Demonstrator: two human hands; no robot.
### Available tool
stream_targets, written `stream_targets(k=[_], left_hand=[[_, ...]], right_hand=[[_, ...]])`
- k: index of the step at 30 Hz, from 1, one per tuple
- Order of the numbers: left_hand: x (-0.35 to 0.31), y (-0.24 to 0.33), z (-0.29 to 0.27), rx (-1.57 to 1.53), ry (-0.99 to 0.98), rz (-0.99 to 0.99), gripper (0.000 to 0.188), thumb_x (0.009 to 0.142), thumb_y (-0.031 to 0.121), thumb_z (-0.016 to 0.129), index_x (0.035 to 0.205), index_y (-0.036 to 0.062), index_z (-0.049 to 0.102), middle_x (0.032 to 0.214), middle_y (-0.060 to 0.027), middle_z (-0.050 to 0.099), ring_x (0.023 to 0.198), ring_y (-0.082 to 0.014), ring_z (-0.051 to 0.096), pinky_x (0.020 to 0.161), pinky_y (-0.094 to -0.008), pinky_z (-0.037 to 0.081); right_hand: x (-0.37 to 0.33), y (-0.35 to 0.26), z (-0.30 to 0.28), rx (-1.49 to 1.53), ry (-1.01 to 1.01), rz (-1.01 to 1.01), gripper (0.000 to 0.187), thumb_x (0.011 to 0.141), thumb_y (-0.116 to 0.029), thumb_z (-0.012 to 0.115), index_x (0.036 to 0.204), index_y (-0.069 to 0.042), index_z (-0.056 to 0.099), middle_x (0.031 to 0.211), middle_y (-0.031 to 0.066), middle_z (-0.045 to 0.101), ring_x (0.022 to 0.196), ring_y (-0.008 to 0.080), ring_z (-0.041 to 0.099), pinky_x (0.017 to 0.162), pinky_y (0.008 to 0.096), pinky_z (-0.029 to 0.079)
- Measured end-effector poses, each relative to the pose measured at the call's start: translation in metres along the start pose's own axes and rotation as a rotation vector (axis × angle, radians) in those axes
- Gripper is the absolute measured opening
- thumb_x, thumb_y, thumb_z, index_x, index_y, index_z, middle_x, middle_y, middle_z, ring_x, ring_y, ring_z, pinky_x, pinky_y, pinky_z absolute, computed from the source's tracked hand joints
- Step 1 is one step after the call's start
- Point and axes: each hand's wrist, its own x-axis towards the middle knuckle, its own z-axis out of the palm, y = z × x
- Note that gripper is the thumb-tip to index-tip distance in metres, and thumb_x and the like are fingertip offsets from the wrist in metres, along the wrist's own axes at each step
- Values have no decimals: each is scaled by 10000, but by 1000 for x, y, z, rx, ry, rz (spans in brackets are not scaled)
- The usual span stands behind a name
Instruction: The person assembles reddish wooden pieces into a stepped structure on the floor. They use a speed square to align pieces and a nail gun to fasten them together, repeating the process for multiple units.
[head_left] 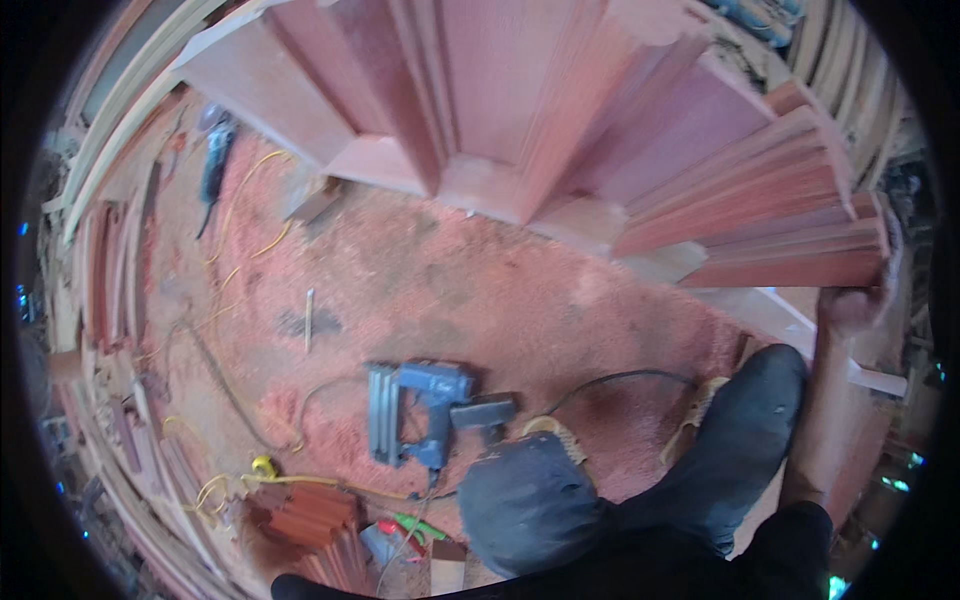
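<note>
A large reddish wooden panelled piece with raised mouldings spreads across the top and right of the view. At its right end lies a dark red wooden moulding strip. My right hand is closed around the end of that strip, its fingers partly hidden behind the wood. At the lower left, my left hand rests against a stack of short reddish moulding pieces. Its fingers are blurred and mostly hidden.
A blue nail gun lies on the dusty floor before my knees. Beyond are a blue power tool, a yellow cord and a small stick. Timber strips line the left. A tape measure and green-handled tool lie nearby.
</note>
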Motion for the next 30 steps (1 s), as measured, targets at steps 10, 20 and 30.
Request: stream_targets(k=[10, 20, 30], left_hand=[[-15, 91, -98, 262, 12, 276, 373, 823, 317, 858, 1143, 126, 848, 1216, -135, 795, 1147, -294, 762, 891, -492, 656], [-116, 405, -301, 500, 175, 807, 391, 990, 288, 754, 1365, 192, 804, 1402, -51, 769, 1279, -354, 731, 931, -541, 634], [-288, 637, -318, 442, 290, 821, 565, 966, 430, 763, 1445, 135, 717, 1451, -226, 673, 1188, -576, 673, 860, -707, 604]], right_hand=[[13, 14, -31, -40, -74, 162, 735, 1048, -411, 642, 1609, 18, 438, 1570, 194, 555, 1468, 325, 554, 1252, 490, 431], [-7, 15, 5, 65, -106, 147, 679, 1075, -336, 651, 1612, 4, 412, 1574, 175, 513, 1472, 300, 532, 1272, 452, 387], [-9, 19, 11, 59, -111, 156, 728, 1038, -338, 678, 1631, -18, 403, 1622, 185, 452, 1515, 334, 495, 1267, 481, 418]])
